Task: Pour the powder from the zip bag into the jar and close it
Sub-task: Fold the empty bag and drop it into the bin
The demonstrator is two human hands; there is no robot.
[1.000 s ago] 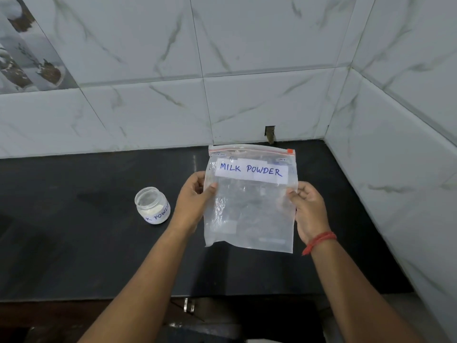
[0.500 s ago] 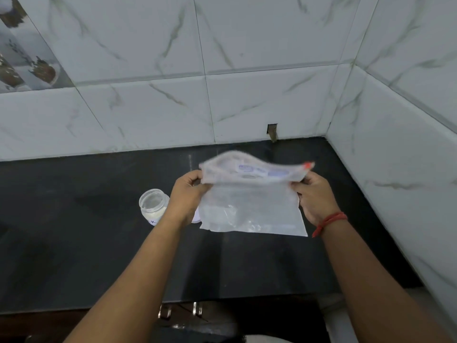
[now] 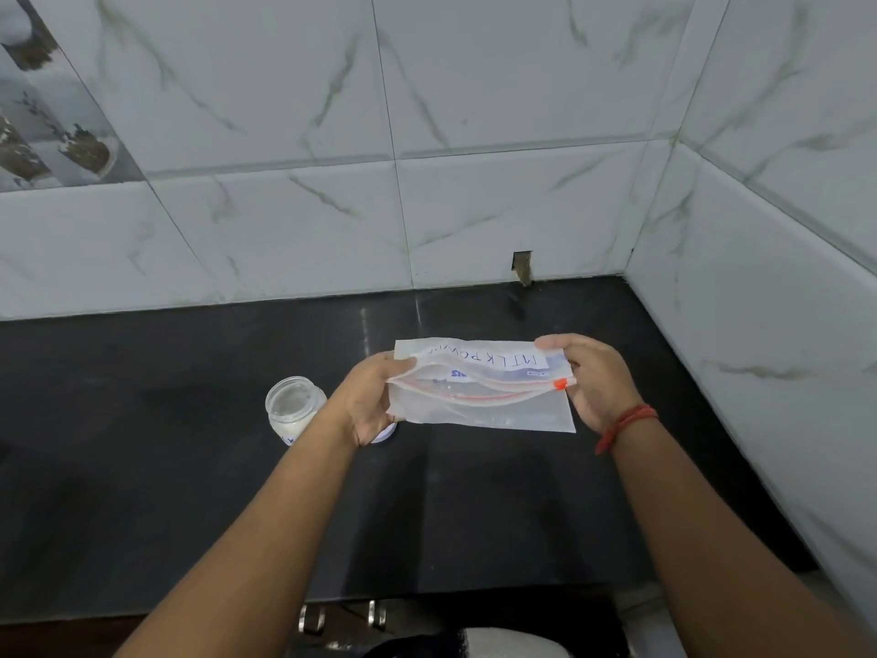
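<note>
A clear zip bag [image 3: 484, 410] with a white "MILK POWDER" label and an orange zip slider lies nearly flat above the black counter, its mouth open and turned toward me. My left hand [image 3: 368, 403] grips its left edge and my right hand [image 3: 595, 382] grips its right edge by the slider. The bag looks almost empty. A small open glass jar [image 3: 294, 410] holding white powder stands on the counter just left of my left wrist. A white round lid [image 3: 384, 436] peeks out under my left hand.
The black counter [image 3: 166, 444] ends at tiled walls behind [image 3: 427, 206] and on the right [image 3: 759, 325], forming a corner. Its front edge runs near the bottom, with metal cabinet handles [image 3: 341, 615] below.
The bag hung upright with its label facing me; it has been tipped over flat, with the mouth now toward me and the label upside down. Both hands kept their grip.
</note>
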